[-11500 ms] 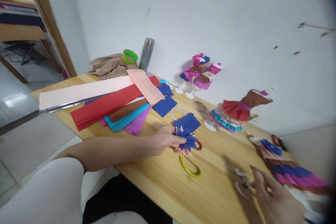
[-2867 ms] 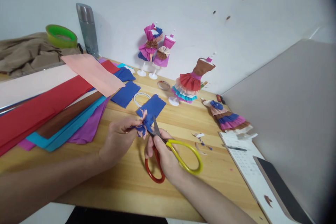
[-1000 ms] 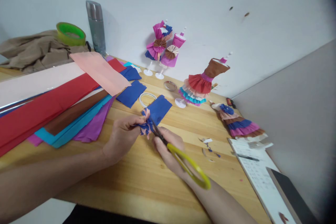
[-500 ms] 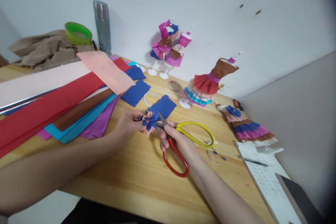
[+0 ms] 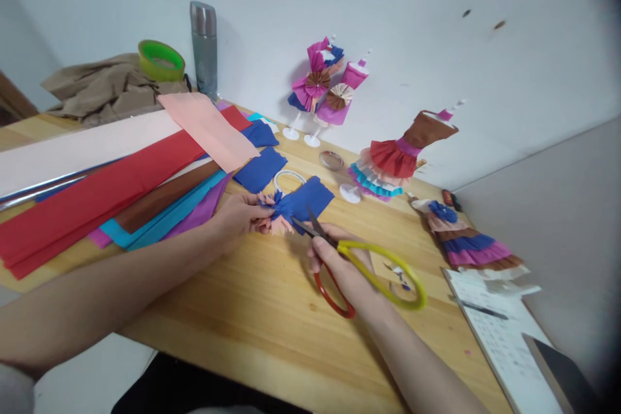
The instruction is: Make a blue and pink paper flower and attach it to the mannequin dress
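My left hand (image 5: 241,217) pinches a blue and peach crepe paper flower (image 5: 275,213) between thumb and fingers, a little above the table. Its fringed petals spread out past the fingertips. My right hand (image 5: 339,259) grips a pair of scissors (image 5: 383,275) with one yellow and one red handle. The dark blades are parted, their tips close to the flower's right side; I cannot tell whether they touch it. Behind the flower lies a blue crepe paper piece (image 5: 310,195), beside a white ring (image 5: 290,176).
Long crepe paper strips (image 5: 107,197) cover the left side. Small dress forms (image 5: 412,136) in paper dresses stand along the wall. A green tape roll (image 5: 162,59), a thermos (image 5: 204,52) and a clear tape roll (image 5: 331,159) sit farther back. A notebook (image 5: 485,336) lies at right.
The flower has turned in my left hand, showing more peach fringe below. The scissors have tilted, their yellow handle swinging down. The whole view has shifted slightly.
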A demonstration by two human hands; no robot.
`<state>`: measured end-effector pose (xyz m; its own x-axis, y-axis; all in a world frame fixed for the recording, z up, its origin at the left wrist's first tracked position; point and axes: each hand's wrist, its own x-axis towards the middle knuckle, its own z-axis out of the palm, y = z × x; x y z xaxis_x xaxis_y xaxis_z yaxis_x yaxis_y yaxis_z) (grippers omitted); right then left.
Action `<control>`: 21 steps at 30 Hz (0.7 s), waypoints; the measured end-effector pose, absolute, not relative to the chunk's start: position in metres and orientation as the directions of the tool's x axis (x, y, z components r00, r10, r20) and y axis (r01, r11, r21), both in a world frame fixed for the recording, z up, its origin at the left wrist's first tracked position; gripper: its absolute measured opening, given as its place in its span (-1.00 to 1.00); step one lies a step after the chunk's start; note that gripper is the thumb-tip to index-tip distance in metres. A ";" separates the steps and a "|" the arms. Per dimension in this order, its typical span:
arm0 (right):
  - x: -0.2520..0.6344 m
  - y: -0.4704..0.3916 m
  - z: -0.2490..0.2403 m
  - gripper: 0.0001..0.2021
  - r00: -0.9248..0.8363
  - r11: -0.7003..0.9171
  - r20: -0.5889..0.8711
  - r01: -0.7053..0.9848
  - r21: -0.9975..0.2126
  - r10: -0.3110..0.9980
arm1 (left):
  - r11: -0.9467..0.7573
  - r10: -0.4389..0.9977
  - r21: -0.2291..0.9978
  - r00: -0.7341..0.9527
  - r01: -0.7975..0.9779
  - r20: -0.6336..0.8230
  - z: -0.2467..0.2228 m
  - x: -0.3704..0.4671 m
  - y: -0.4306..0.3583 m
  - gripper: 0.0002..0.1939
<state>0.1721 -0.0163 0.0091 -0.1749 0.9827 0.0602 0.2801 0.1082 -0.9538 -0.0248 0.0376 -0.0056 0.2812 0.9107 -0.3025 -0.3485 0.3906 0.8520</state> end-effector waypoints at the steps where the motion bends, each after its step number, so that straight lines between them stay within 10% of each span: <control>1: 0.175 -0.016 0.008 -0.81 -0.206 0.240 0.168 0.406 -0.882 0.964 | 0.428 0.893 0.827 0.312 -0.364 -0.325 -0.004 -0.027 0.039 -0.87; 4: 0.181 -0.013 0.001 -0.75 -0.412 0.535 0.342 0.612 -0.583 0.844 | 0.477 0.869 0.773 0.355 -0.418 -0.345 0.003 -0.032 0.042 -0.86; 10: 0.178 -0.016 -0.011 -0.54 -0.574 0.579 0.091 0.787 -0.213 0.814 | 0.512 0.843 0.746 0.416 -0.425 -0.342 0.009 -0.037 0.046 -0.91; 21: 0.174 -0.012 -0.001 -0.81 -0.522 0.502 -0.021 0.830 -0.241 0.853 | 0.550 0.782 0.779 0.513 -0.301 -0.354 0.003 -0.037 0.044 -0.89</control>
<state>0.1744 -0.0123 -0.0014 -0.5216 0.8530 -0.0205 0.8305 0.5020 -0.2414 -0.0373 0.0435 0.0034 0.5129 0.7819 -0.3544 -0.3009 0.5503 0.7789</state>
